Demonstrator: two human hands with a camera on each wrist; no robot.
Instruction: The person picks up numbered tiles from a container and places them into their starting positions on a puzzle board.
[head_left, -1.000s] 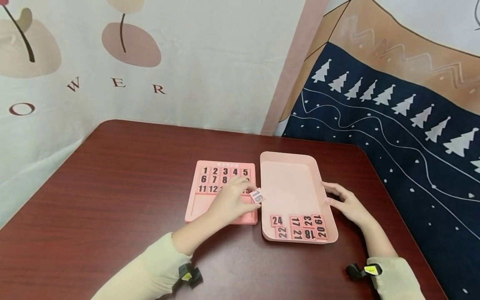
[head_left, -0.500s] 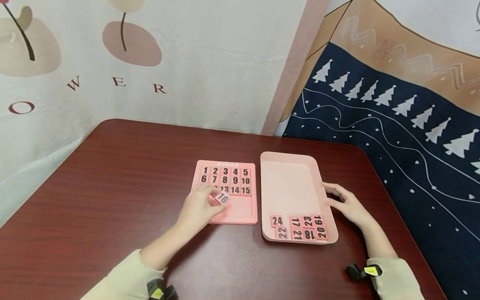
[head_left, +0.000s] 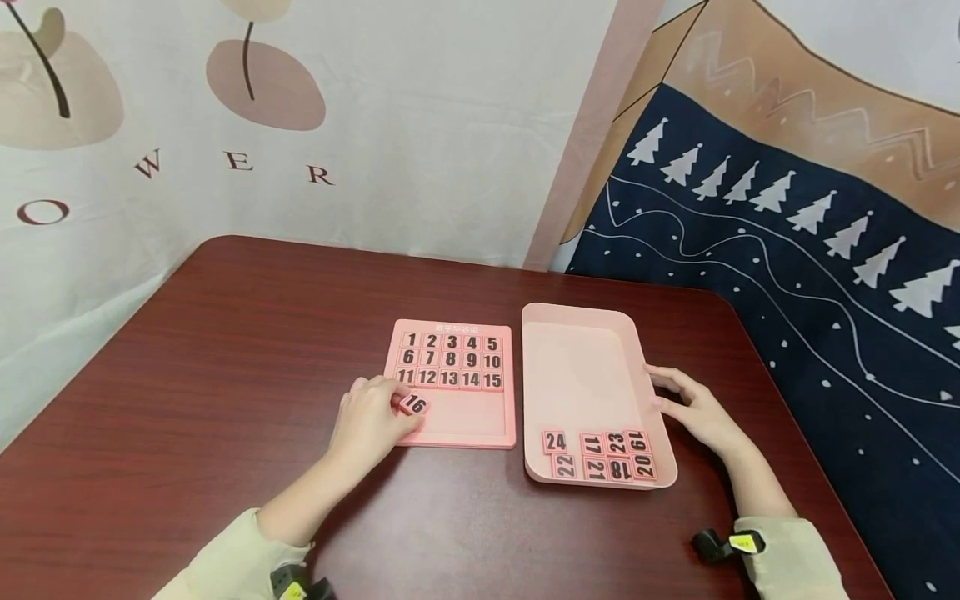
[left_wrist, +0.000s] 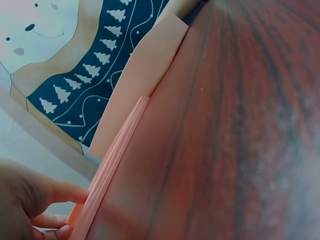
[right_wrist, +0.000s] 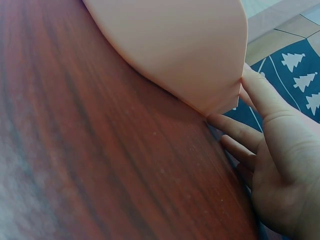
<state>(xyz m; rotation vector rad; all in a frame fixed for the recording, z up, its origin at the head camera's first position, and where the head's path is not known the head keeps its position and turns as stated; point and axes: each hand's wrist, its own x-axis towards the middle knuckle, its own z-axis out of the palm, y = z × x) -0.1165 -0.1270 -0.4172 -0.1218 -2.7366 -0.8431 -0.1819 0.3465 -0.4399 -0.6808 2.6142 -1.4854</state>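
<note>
My left hand (head_left: 367, 421) pinches a small pink number tile marked 16 (head_left: 414, 404) between thumb and fingers. The tile is held tilted over the left end of the bare strip on a pink puzzle board (head_left: 468, 417), just below the 11. Tiles 1 to 15 lie in ordered rows above it. My right hand (head_left: 697, 412) touches the right side of a pale pink tray (head_left: 581, 367) with its thumb and fingertips, fingers fairly straight. In the left wrist view the fingers (left_wrist: 70, 192) are at the board's edge; the tile's face is hidden there.
Several loose tiles (head_left: 617, 442), among them 24, 22 and 17, lie at the tray's near end, turned various ways. Board and tray stand side by side on a dark red-brown wooden table (head_left: 247, 350). A printed cloth (head_left: 450, 167) hangs behind the table.
My left hand has carried tile 16 leftward from beside the tray, across the board, to the left end of its bare strip. The right hand has stayed at the tray's side.
</note>
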